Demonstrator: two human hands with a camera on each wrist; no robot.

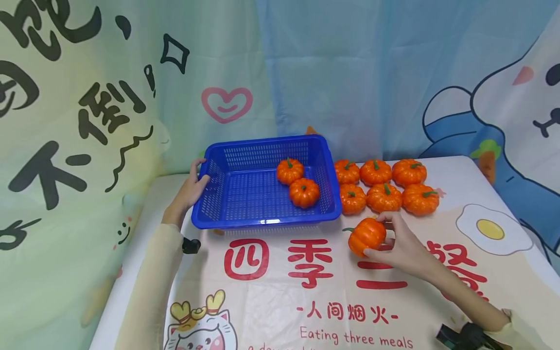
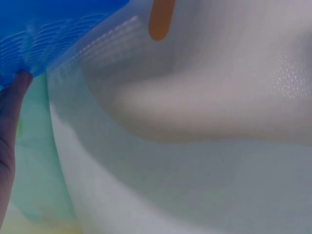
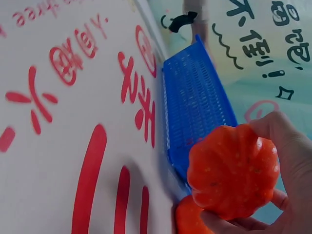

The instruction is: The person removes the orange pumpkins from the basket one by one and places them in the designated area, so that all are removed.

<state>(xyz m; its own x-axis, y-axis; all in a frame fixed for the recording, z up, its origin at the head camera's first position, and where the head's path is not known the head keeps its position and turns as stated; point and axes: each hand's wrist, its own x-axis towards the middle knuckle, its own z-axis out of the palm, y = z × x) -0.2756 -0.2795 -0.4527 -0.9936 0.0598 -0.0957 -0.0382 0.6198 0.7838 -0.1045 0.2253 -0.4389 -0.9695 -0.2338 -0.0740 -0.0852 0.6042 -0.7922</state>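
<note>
My right hand (image 1: 404, 245) pinches a small orange pumpkin (image 1: 367, 236) with a green stem, fingers behind it and thumb at its near side. In the head view it is held in front of the basket's right corner, stem toward the left. The right wrist view shows the ribbed underside of this pumpkin (image 3: 234, 170) up close. A blue plastic basket (image 1: 262, 224) has two pumpkins (image 1: 304, 193) in its right half. At the basket's left rim my left hand (image 1: 190, 190) grips the edge; its thumb (image 2: 19, 90) lies against the slotted side wall in the left wrist view.
Several more pumpkins (image 1: 385, 197) sit in two rows right beside the basket. Beneath lies a printed tablecloth (image 1: 271, 311) with red characters and a cartoon cat. A printed curtain (image 1: 323, 73) hangs behind the table and along its left side.
</note>
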